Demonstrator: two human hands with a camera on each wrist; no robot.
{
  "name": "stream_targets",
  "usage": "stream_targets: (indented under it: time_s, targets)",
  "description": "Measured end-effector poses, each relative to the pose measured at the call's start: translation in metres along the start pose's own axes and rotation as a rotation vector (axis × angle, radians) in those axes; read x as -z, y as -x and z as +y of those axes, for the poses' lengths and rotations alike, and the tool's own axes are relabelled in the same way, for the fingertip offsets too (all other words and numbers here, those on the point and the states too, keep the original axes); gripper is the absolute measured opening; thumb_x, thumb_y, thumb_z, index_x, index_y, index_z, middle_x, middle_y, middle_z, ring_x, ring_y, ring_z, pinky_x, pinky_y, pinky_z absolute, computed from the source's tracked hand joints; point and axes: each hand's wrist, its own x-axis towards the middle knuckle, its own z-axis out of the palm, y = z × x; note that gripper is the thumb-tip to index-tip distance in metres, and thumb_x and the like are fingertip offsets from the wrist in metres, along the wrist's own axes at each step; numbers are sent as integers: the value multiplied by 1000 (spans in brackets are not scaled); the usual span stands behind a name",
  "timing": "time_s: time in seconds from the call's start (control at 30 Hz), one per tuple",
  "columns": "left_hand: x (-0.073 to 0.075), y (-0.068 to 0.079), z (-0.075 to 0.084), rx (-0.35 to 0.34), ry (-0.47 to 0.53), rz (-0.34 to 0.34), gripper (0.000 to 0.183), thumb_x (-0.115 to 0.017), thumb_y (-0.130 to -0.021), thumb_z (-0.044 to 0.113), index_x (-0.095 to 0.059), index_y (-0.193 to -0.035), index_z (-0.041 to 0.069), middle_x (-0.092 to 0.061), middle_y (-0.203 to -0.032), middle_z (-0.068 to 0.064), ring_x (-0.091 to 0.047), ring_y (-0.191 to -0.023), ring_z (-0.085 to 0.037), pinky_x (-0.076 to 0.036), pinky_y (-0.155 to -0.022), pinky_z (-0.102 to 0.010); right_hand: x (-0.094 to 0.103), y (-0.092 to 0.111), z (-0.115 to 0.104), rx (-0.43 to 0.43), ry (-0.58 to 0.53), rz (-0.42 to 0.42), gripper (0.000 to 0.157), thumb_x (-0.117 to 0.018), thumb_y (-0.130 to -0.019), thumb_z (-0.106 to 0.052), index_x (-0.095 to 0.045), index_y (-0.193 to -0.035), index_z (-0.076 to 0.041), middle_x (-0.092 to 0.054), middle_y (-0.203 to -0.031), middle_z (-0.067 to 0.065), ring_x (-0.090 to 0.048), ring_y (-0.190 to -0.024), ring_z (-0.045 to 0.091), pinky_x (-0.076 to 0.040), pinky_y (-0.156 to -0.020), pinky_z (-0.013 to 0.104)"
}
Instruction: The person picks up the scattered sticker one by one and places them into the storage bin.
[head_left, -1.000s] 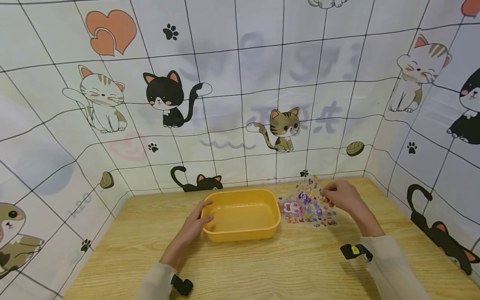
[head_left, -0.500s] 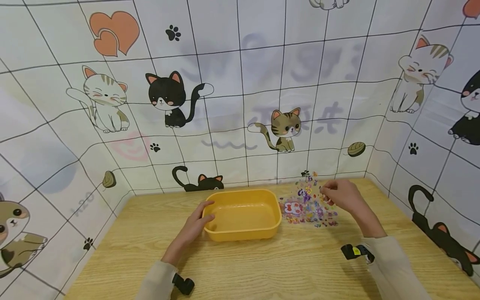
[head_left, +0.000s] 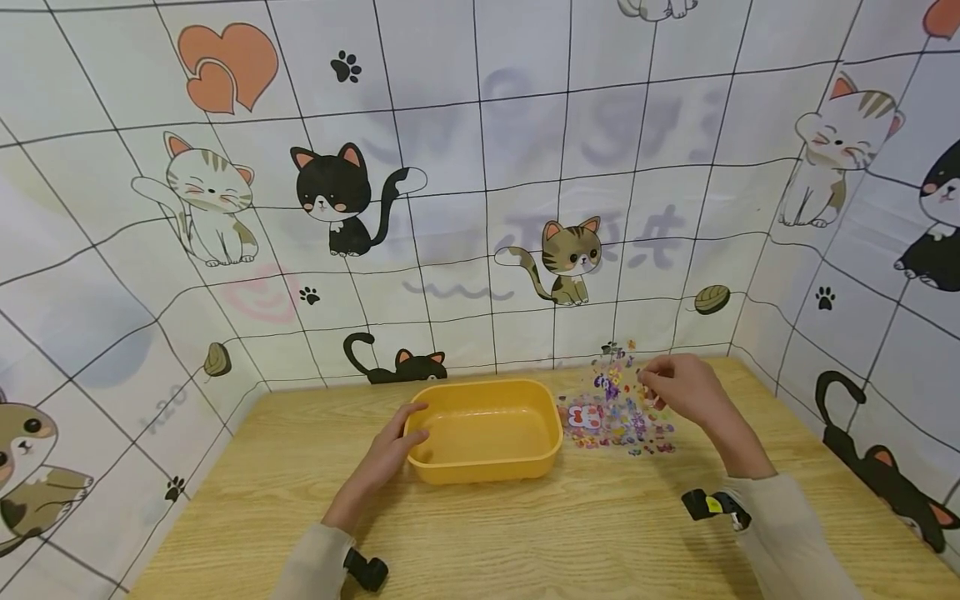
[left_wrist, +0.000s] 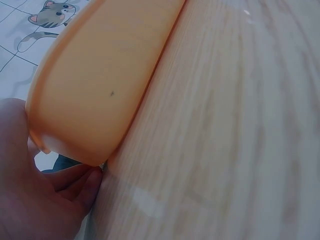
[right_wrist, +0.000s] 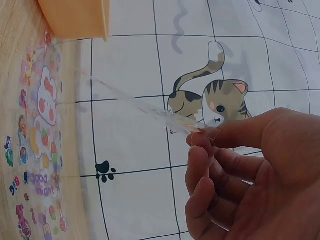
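Firstly, the head view, with the yellow rectangular plastic tub [head_left: 483,479] as dial centre. It rests on the pale wood-grain table [head_left: 480,537]. At nine o'clock the bare left hand [head_left: 392,442] grips its end, digits over the rim. At three o'clock lies a clear, multicoloured sticker sheet [head_left: 585,417] with a white rabbit print. Just above three o'clock the right hand [head_left: 684,389] pinches a raised, transparent printed film [head_left: 609,383]; whether film and sheet are joined cannot be told.

Secondly, the left wrist view: tub wall towards eleven o'clock, hand at eight, fingers curled against the lower corner (a small dark mark shows on the wall). Risk noted: a pull on this grip would probably slide or tip the tub.

Thirdly, the right wrist view: hand at four o'clock, thumb and index finger closed on the film's edge, the other fingers bent. The film runs thin towards ten o'clock; the sticker sheet lies at nine. In my judgement, so slight a hold could slip, and film this limp could fold or cling to itself if its free end swings; a hasty tug might crease or tear it.
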Motion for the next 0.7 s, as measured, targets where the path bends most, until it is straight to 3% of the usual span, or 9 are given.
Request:
stream_targets:
  time_s: [0.7]
  targets:
    - [0, -1, 1, 17, -1, -5, 50, -56, -104, 22, -47, -153, 20, -29, -170, -14, -23, -159, -37, -22, -127, -60, 9, 8, -22, 38, -50, 24, 30, -60, -104, -22, -72, -111, 4, -73, -82, 12, -63, -65, 18, -53, -56, 31]
